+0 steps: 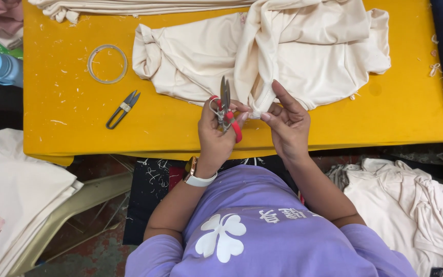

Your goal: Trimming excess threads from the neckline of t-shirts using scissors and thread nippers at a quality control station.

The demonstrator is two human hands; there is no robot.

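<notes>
Yellow table [78,133] fills the view, dusted with thread clippings, and a cream garment [303,51] lies bunched across its far side. Left hand [216,131] is clenched around a pair of red-handled snips [225,110], blades pointing up and away from the body, right at the table's near edge. Right hand [287,125] pinches a folded edge of the garment between thumb and fingertips, pulling it taut toward the blades so the seam sits close to the eyes. A second pair of snips [122,109] rests unused to the left, near a clear tape ring [107,63]. Folded cream cloth [16,190] is stacked lower left, and another crumpled heap [411,205] sits lower right.
</notes>
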